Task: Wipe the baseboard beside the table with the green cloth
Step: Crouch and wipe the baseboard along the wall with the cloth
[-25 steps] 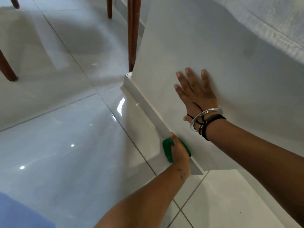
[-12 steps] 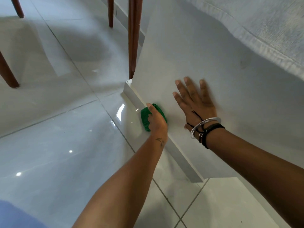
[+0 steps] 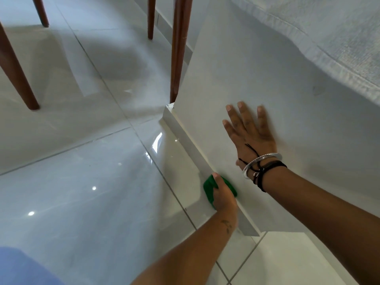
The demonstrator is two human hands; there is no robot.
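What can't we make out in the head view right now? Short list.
- Green cloth: mostly covered by the left hand; its full shape and the grip on it are hidden.
- Baseboard: the stretch under that hand and forearm is hidden, so how clean it is there cannot be told.
- Table: only brown legs show; the top is cut off by the upper edge.
- Right hand: its palm faces the wall, out of sight.

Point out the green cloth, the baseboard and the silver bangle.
green cloth (image 3: 208,189), head view, exposed left fold.
baseboard (image 3: 186,146), head view, bare front face.
silver bangle (image 3: 259,160), head view, band across the wrist.
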